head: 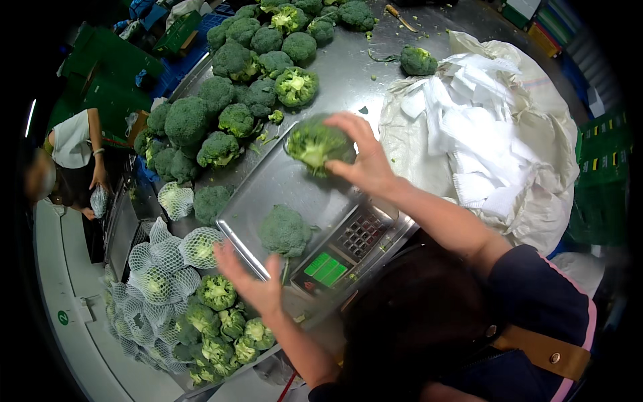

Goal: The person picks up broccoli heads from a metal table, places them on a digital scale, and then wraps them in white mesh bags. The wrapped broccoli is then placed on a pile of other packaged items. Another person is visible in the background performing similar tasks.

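My right hand grips a broccoli head with its cut stem side showing, above the upper part of the metal tray of a weighing scale; both are slightly blurred. A second broccoli head rests crown up at the tray's lower end. My left hand, fingers spread and holding nothing, is at the tray's lower left edge, close to a broccoli head in white foam netting. The scale's keypad and lit green display face me.
Loose broccoli is heaped beyond the scale. Netted heads and bare heads lie at lower left. White foam nets lie on a woven sack at right. A knife lies at the back. Another person works at far left.
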